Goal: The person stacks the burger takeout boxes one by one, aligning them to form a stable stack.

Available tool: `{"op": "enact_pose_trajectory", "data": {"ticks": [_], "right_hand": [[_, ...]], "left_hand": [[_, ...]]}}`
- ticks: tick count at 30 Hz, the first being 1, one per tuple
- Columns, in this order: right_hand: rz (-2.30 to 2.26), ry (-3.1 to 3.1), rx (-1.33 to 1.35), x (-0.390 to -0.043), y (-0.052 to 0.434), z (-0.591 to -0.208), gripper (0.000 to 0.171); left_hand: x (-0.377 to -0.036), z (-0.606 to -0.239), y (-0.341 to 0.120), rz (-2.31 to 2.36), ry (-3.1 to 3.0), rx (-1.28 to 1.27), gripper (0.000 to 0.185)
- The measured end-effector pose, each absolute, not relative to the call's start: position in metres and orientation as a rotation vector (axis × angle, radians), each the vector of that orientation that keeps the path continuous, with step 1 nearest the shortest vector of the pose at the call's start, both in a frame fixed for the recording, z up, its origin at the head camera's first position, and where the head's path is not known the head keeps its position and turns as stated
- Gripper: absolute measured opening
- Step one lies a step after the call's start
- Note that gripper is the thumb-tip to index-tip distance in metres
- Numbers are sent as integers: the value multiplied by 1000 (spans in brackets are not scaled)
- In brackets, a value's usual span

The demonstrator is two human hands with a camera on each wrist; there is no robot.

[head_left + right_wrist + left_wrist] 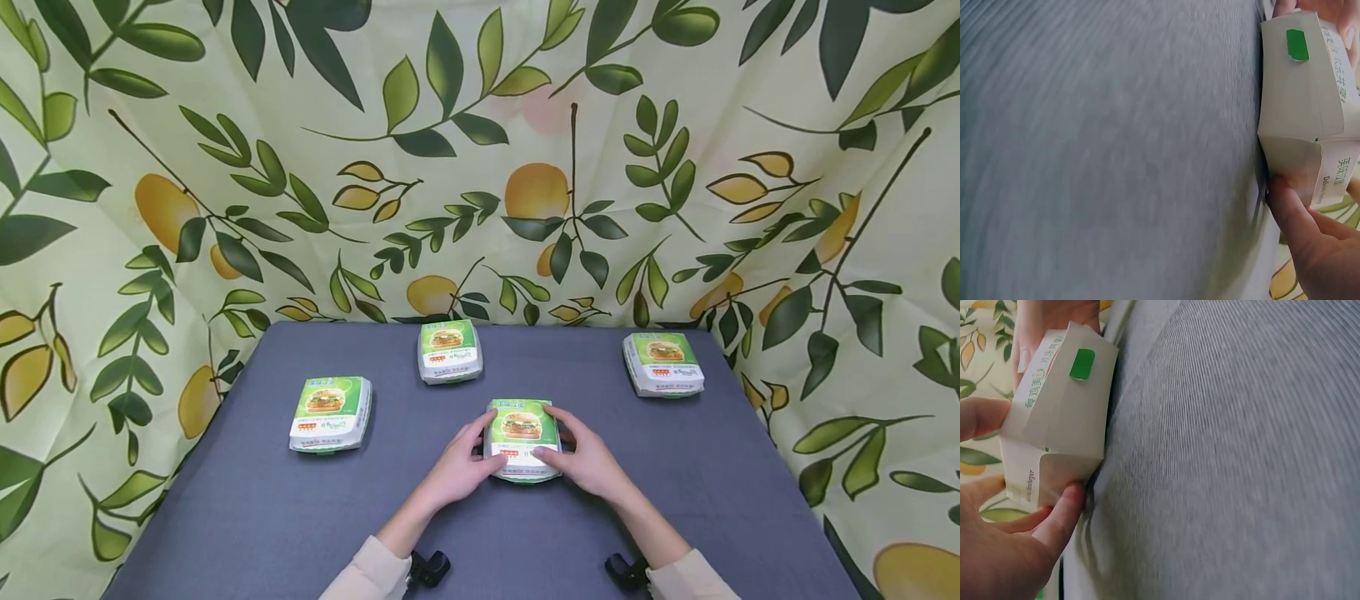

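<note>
A green-and-white burger box [522, 437] with a burger picture on its lid sits on the grey-blue tabletop, closed. My left hand [468, 457] grips its left side, thumb over the lid's front edge and fingers along the side. From the right, my right hand [592, 458] holds it the same way, thumb on the lid. In the left wrist view, a fingertip of the left hand [1019, 547] reaches the box's [1075, 403] lower edge at the cloth. A green tab shows on the box's front wall [1291, 94] in the right wrist view, beside the right hand [1322, 250].
Three more such burger boxes stand around: one at the left [331, 414], one at the back middle [450, 351], one at the back right [663, 364]. A leaf-and-fruit patterned curtain [465, 208] encloses the table [247, 508] at the back and sides.
</note>
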State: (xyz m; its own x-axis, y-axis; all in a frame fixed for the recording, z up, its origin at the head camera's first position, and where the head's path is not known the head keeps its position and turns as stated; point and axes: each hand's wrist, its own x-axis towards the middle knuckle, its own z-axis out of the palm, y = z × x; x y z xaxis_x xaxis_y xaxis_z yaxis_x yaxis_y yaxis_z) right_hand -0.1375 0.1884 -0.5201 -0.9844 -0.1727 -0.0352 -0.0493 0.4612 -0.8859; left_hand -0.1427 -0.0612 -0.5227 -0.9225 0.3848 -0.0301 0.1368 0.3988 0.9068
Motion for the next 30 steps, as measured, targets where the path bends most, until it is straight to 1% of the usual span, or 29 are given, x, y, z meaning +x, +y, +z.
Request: {"op": "enact_pose_trajectory", "data": {"ticks": [10,20,23,30], "right_hand": [[-1557,2602,-234,-137,171,-523,75],[-1566,2611,-244,-137,163,-519,74],[-1564,2604,-242,-138,162,-519,73],[-1603,2545,-242,-137,163,-519,73]], "left_hand": [[-136,-521,-76,1528,2447,436,70],[-135,-516,-86,1485,2485,470,72],[-137,-516,-87,1498,2488,500,76],[-146,-522,-84,1480,2496,537,91]]}}
